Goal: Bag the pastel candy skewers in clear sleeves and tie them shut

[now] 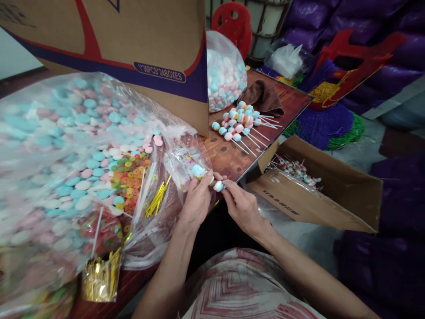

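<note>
Between my two hands, just over the table's front edge, is a candy skewer [198, 171] of pale blue and white pieces. My left hand [197, 197] is closed around its middle, with a blue piece showing beyond the fingers. My right hand [243, 204] pinches the other end, beside a white piece. The stick itself is mostly hidden by my fingers. Left of my hands, an open clear plastic bag [172, 212] holds pastel marshmallows [83, 186], gummy rings [128, 179] and gold twist ties [157, 197]. Several assembled candy skewers [237, 119] lie piled on the table beyond.
A large cardboard box [133, 40] stands at the back left. Behind the pile are another marshmallow bag [226, 66] and a brown cloth [264, 99]. Right of the table, an open carton [318, 195] contains many skewers. A packet of gold ties [99, 277] lies at lower left.
</note>
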`<state>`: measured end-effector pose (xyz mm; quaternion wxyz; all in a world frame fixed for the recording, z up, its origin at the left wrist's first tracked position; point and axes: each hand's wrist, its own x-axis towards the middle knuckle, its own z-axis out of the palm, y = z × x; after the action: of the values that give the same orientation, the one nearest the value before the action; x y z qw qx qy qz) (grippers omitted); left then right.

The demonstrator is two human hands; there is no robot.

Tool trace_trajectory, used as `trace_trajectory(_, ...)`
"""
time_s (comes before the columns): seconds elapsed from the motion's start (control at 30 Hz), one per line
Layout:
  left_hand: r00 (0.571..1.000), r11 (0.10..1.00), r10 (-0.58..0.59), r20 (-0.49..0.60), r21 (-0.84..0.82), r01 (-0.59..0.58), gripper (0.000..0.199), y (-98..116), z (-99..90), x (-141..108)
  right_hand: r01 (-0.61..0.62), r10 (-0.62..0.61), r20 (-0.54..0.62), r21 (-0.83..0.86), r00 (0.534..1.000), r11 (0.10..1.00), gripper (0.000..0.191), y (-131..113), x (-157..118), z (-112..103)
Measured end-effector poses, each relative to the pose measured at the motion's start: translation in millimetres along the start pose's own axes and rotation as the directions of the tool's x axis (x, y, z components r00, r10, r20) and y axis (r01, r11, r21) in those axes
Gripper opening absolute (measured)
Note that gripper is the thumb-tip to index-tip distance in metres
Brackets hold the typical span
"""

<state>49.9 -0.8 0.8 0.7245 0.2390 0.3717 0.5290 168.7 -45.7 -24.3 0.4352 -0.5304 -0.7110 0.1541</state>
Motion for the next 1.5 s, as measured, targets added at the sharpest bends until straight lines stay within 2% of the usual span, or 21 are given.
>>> trace_trajectory(0.13,0.998,0.998,-0.054,-0.028,0.013,0.054,0.022,-4,0.5,-3,-0.076,0.079,-0.047,0.053,0.996,0.996,0.021,-12,2,9)
trace_trajectory(0.27,0.993,0.992,-0.120,0.014,0.028,0.120,0.031,9,-6.8,0,-0.221,0.227,-0.017,0.172,0.974,0.960,0.010,-13,5,6)
trace_trajectory(0.37,0.999,0.999,-0.043,-0.025,0.030,0.044,0.042,28,-12.5,7,-0.280,0.276,0.046,0.216,0.960,0.935,0.005,-9,6,-1)
trace_trajectory(0.47,0.996,0.999,0.008,-0.088,-0.032,-0.011,0.038,38,-13.3,13,-0.299,0.268,0.151,0.257,0.952,0.919,0.003,-9,8,-7)
trace_trajectory(0.57,0.984,0.997,-0.035,-0.177,-0.071,0.022,0.024,37,-11.6,15,-0.259,0.209,0.215,0.240,0.954,0.936,0.007,-11,11,-11)
trace_trajectory(0.67,0.963,0.995,-0.072,-0.258,-0.088,0.050,0.019,30,-12.0,14,-0.153,0.122,0.216,0.130,0.969,0.980,0.017,-9,15,-18)
trace_trajectory(0.77,0.969,0.993,-0.096,-0.227,-0.090,0.077,0.018,28,-13.8,12,-0.017,0.019,0.236,-0.011,0.972,1.000,0.022,-2,18,-24)
trace_trajectory(0.87,0.972,0.986,-0.139,-0.188,-0.117,0.118,0.014,29,-13.7,9,0.092,-0.048,0.261,-0.161,0.964,0.983,0.028,3,17,-27)
trace_trajectory(0.97,0.965,0.977,-0.168,-0.202,-0.165,0.135,0.013,25,-11.4,9,0.163,-0.097,0.242,-0.274,0.965,0.948,0.030,0,13,-20)
trace_trajectory(1.03,0.963,0.973,-0.169,-0.210,-0.188,0.130,0.015,20,-9.8,9,0.167,-0.108,0.207,-0.292,0.972,0.942,0.031,-5,10,-12)
trace_trajectory(1.13,0.964,0.975,-0.161,-0.209,-0.185,0.123,0.017,15,-9.0,9,0.104,-0.063,0.180,-0.233,0.982,0.967,0.031,-13,6,1)
trace_trajectory(1.27,0.969,0.975,-0.160,-0.186,-0.186,0.126,0.018,18,-11.5,9,-0.044,0.046,0.184,-0.012,0.982,0.999,0.028,-18,4,6)
trace_trajectory(1.37,0.964,0.970,-0.138,-0.225,-0.227,0.086,0.018,27,-14.4,10,-0.151,0.108,0.239,0.168,0.965,0.974,0.022,-16,0,-1)
trace_trajectory(1.5,0.961,0.975,-0.114,-0.252,-0.214,0.059,0.022,28,-14.1,13,-0.281,0.169,0.346,0.307,0.923,0.909,0.022,-15,-6,-9)
